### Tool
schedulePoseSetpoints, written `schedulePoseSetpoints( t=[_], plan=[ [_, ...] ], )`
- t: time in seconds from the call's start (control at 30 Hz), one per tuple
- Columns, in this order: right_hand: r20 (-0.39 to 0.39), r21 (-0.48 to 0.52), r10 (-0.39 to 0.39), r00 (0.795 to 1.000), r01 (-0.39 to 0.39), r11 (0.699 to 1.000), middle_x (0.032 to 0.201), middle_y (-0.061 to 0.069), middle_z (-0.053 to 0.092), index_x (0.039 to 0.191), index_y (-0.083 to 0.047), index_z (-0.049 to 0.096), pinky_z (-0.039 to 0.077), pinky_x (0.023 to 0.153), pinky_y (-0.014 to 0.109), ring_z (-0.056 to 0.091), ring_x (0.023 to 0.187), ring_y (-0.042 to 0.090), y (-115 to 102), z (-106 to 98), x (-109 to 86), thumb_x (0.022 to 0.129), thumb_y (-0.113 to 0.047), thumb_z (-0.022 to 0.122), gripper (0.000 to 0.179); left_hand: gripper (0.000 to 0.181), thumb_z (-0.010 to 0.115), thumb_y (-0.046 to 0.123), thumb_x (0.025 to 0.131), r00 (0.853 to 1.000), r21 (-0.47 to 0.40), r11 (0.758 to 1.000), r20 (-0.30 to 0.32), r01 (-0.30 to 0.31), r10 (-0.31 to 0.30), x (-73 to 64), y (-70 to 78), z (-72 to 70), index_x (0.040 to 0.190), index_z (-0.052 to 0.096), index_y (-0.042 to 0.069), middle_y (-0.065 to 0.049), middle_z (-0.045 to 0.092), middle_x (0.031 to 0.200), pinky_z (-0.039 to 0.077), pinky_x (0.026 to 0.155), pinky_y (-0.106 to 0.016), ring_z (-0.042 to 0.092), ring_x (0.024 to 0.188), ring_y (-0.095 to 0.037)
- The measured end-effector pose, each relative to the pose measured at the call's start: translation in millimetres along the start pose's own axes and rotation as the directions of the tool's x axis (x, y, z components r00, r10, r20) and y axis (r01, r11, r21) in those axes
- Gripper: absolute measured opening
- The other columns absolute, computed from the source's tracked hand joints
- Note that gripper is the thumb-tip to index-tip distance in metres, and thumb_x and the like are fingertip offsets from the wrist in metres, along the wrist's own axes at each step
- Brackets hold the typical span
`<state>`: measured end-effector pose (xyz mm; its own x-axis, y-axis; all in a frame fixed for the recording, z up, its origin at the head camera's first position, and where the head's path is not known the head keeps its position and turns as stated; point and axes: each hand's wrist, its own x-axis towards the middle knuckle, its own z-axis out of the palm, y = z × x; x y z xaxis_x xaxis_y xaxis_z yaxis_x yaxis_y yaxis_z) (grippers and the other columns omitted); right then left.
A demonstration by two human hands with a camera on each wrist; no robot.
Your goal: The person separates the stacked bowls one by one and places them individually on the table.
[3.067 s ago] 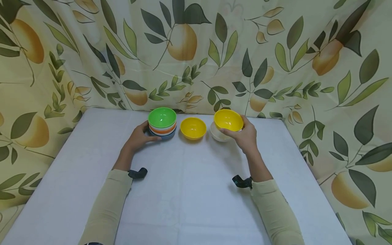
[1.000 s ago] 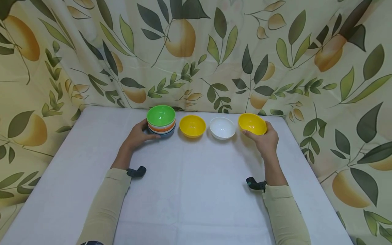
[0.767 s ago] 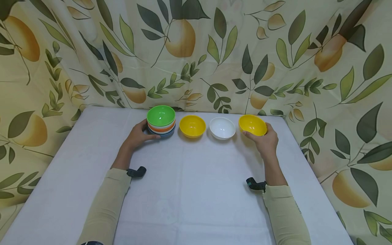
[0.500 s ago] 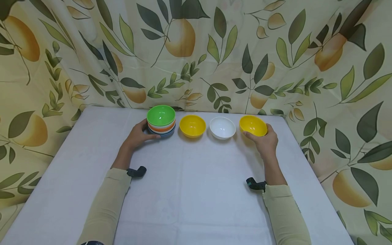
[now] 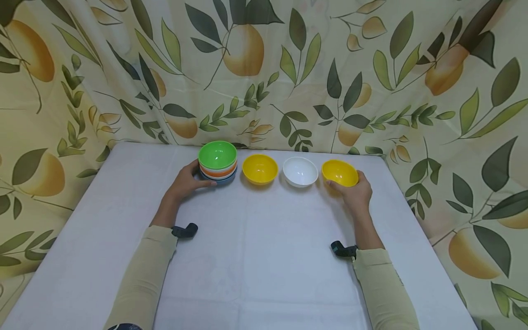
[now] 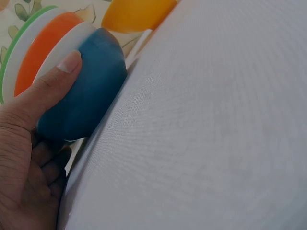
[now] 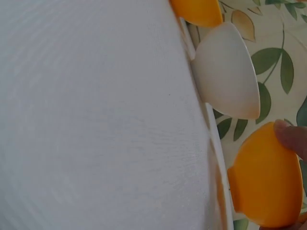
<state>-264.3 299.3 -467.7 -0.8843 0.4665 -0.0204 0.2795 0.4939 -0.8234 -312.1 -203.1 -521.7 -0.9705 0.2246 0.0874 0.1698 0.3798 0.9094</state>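
Right hand [image 5: 358, 191] pinches a glossy, round yellow bowl [image 5: 340, 173], mouth upward; left hand [image 5: 185, 182] grips a smooth-walled stack of nested bowls [image 5: 218, 166], openings upward, axis vertical.

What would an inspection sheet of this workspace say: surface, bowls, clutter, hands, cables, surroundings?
Surface: white-covered table, faint crease lines.
Bowls: stack of bowls, green on top and blue at the bottom; to its right, in a row, a middle yellow bowl, a white bowl and an end yellow bowl. All open upward.
Clutter: nothing seen.
Left hand: holds the stack, thumb on the blue bowl.
Right hand: grips the end yellow bowl; whether that bowl touches the table is unclear.
Cables: nothing seen.
Surroundings: fruit-and-leaf patterned backdrop behind the table; black devices at both wrists.
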Motion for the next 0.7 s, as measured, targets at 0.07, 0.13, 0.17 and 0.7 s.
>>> schedulePoseSetpoints(
  t=[0.07, 0.13, 0.17, 0.7],
  plan=[
    [0.004, -0.009, 0.013, 1.000, -0.013, 1.000, 0.164, 0.017, 0.038, 0.165, -0.004, 0.028, 0.030, 0.125, 0.048, 0.038, 0.148, 0.036, 1.2, 0.7, 0.2, 0.088, -0.034, 0.087, 0.101, 0.107, 0.095, 0.027, 0.080, 1.000, -0.006, 1.000, 0.000, -0.001, 0.001, -0.1, 0.3, -0.2, 0.165, 0.033, 0.008, -0.013, 0.040, 0.165, 0.026, 0.126, -0.049, 0.031, 0.154, -0.033],
    [0.004, -0.018, 0.018, 1.000, -0.018, 1.000, 0.165, 0.017, 0.038, 0.165, -0.004, 0.028, 0.028, 0.126, 0.048, 0.037, 0.148, 0.036, 2.2, 1.0, 0.9, 0.088, -0.033, 0.087, 0.101, 0.108, 0.096, 0.027, 0.080, 1.000, -0.006, 1.000, 0.001, -0.001, 0.001, -0.3, 0.7, -0.4, 0.165, 0.033, 0.009, -0.014, 0.041, 0.164, 0.027, 0.126, -0.050, 0.032, 0.154, -0.033],
    [0.005, -0.021, 0.020, 1.000, -0.020, 1.000, 0.165, 0.017, 0.038, 0.165, -0.004, 0.028, 0.028, 0.126, 0.048, 0.037, 0.148, 0.036, 2.2, 1.1, 0.6, 0.089, -0.033, 0.087, 0.101, 0.108, 0.096, 0.027, 0.080, 1.000, -0.007, 1.000, 0.002, -0.002, 0.002, -0.6, 1.0, -0.5, 0.165, 0.033, 0.008, -0.014, 0.041, 0.164, 0.027, 0.126, -0.050, 0.032, 0.154, -0.034],
    [0.040, 0.009, 0.040, 0.998, -0.040, 0.999, 0.169, 0.014, 0.032, 0.168, -0.008, 0.021, 0.026, 0.127, 0.048, 0.033, 0.151, 0.034, 8.4, 1.3, 0.7, 0.087, -0.031, 0.089, 0.108, 0.108, 0.095, 0.028, 0.080, 1.000, -0.006, 1.000, 0.003, 0.002, -0.002, -1.1, 2.2, -0.4, 0.165, 0.033, 0.007, -0.014, 0.040, 0.164, 0.027, 0.126, -0.049, 0.032, 0.154, -0.033]
  ],
)
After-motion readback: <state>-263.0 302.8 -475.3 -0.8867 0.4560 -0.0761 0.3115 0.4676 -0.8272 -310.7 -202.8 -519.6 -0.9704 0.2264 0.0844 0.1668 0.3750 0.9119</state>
